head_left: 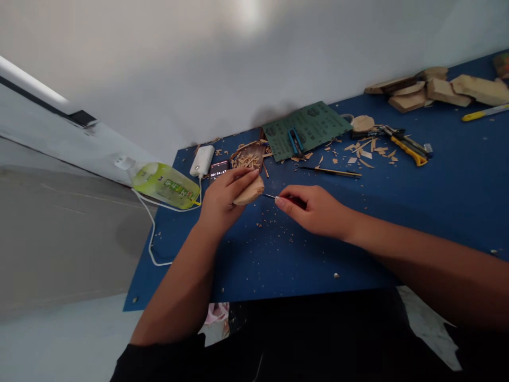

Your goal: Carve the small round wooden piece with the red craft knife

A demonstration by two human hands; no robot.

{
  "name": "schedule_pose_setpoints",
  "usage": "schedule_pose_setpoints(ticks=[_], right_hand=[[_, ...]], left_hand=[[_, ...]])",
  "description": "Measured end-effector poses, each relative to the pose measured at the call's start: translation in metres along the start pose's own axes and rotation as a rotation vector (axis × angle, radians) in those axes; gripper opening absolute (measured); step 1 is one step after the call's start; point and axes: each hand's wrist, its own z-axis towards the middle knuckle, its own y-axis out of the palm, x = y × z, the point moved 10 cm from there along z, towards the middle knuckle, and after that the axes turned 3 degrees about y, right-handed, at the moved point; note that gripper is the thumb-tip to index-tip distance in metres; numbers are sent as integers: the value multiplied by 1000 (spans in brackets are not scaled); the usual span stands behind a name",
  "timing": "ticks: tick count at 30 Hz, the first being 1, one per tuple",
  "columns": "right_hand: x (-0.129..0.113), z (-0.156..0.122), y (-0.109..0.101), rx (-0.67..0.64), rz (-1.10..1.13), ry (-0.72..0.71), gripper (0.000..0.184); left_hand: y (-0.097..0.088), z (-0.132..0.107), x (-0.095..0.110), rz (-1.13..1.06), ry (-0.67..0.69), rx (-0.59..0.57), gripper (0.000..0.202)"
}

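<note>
Over the blue work mat [445, 212], the left hand [226, 199] curls firmly around a pale carved wood block [248, 193], held up off the mat. The right hand [314, 212] pinches a slim carving tool [269, 196], its metal tip just beside the wood (contact unclear). Wood shavings [246, 160] lie beyond.

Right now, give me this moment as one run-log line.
left hand: holds carved wood piece | right hand: pinches slim metal-tipped tool, tip beside wood | around: blue mat, wood shavings, green sandpaper
</note>
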Motion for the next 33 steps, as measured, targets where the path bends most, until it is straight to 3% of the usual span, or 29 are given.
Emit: schedule_pose_setpoints(ticks=[8,15,21,26,33], right_hand=[[5,5,4,-33,88,46,44],[3,1,0,-5,-150,-5,38],[13,3,4,-68,-237,121,46],[21,3,15,-186,-206,197,49],[20,1,27,-281,-99,176,46]], left_hand=[[9,6,1,-85,-68,-40,97],[7,6,6,-140,-115,-46,74],[15,-3,-8,-190,-288,-110,86],[17,-4,-11,-331,-294,-158,87],[9,-2,-6,-282,-294,-109,76]])
